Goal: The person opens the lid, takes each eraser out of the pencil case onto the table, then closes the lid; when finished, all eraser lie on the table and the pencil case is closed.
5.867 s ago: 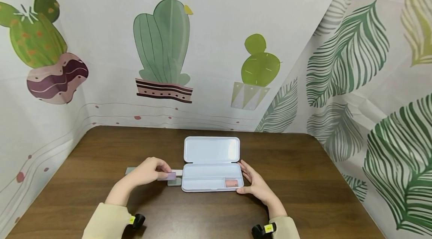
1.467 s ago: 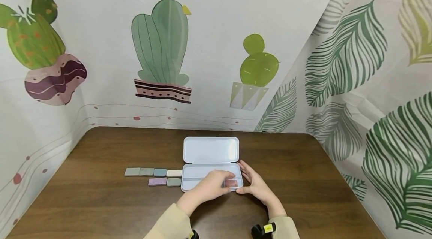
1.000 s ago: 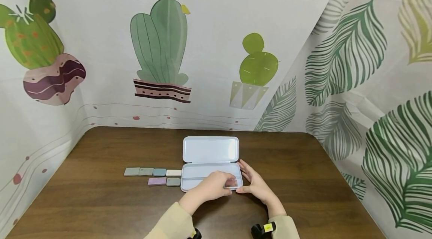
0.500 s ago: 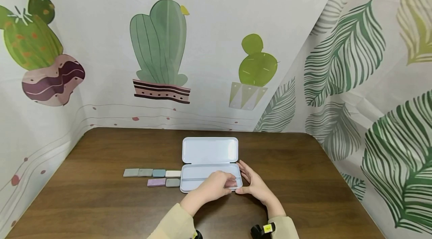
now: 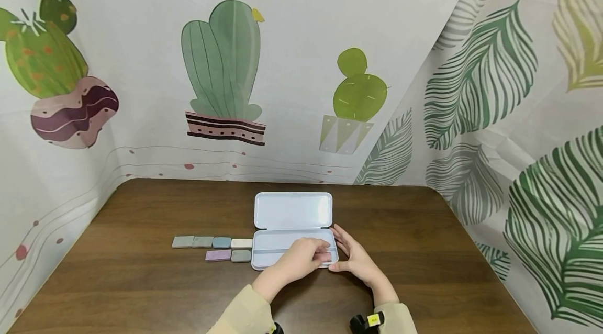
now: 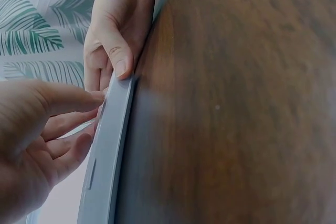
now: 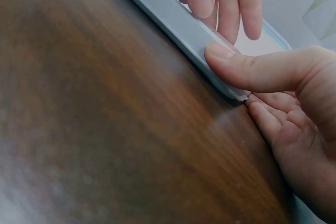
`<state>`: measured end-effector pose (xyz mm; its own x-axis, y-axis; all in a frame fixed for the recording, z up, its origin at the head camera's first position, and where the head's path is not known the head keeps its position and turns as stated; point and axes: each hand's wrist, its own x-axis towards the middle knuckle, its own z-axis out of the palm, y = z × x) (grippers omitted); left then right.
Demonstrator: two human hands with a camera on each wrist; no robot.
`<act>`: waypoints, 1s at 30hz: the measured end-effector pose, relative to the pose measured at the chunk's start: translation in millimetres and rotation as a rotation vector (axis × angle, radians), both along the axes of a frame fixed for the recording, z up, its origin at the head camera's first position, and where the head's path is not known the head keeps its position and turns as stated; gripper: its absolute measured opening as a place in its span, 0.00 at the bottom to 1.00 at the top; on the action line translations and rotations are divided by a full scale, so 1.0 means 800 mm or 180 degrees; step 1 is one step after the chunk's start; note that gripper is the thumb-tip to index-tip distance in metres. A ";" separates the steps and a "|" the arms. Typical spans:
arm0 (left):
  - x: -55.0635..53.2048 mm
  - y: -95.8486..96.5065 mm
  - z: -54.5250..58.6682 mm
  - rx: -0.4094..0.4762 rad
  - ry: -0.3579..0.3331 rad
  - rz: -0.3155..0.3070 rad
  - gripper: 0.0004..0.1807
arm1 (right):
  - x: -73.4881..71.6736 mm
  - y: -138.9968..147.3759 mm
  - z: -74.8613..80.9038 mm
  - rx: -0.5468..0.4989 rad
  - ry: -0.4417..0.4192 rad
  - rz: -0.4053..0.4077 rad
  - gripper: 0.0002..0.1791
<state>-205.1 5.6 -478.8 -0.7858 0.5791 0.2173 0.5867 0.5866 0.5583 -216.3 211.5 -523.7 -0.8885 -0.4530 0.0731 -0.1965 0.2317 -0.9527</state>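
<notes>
A pale blue pencil case (image 5: 278,241) lies with its lid (image 5: 293,210) tipped back. My left hand (image 5: 299,258) reaches over its front edge, thumb and fingers pinching a small pink rectangular block (image 5: 325,257) in the front right compartment. The block is partly hidden by the fingers. My right hand (image 5: 356,259) holds the right end of the case. In the right wrist view the right thumb (image 7: 236,66) presses the front corner, with the other fingers around the end. The left wrist view shows the left fingers (image 6: 68,145) behind the case's front wall (image 6: 107,150).
Left of the case, small blocks lie in two rows on the brown table (image 5: 141,281). Behind are two grey-green ones (image 5: 193,241), a blue one (image 5: 222,242) and a white one (image 5: 242,243). In front are a purple one (image 5: 218,255) and a grey-green one (image 5: 242,256).
My left hand has set the purple block down on the left and moved right into the case. There the pink block now shows smaller and lighter between its fingers. My right hand has stayed put.
</notes>
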 end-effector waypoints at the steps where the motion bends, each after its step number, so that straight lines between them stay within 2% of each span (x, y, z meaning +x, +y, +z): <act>1: 0.000 0.000 0.000 0.0003 0.0010 0.0004 0.14 | 0.000 0.000 0.000 -0.0002 0.0000 -0.0002 0.57; 9: 0.001 0.003 -0.002 0.0008 0.0093 -0.0008 0.14 | 0.000 0.001 -0.001 -0.0003 0.0005 0.0000 0.57; 23: -0.005 0.008 -0.005 -0.0122 0.0322 -0.0083 0.06 | -0.001 0.000 -0.001 -0.0020 -0.0016 0.0004 0.57; 30: -0.006 0.008 -0.004 -0.0145 0.0278 -0.0046 0.06 | -0.001 -0.001 0.000 -0.0022 -0.0018 0.0018 0.57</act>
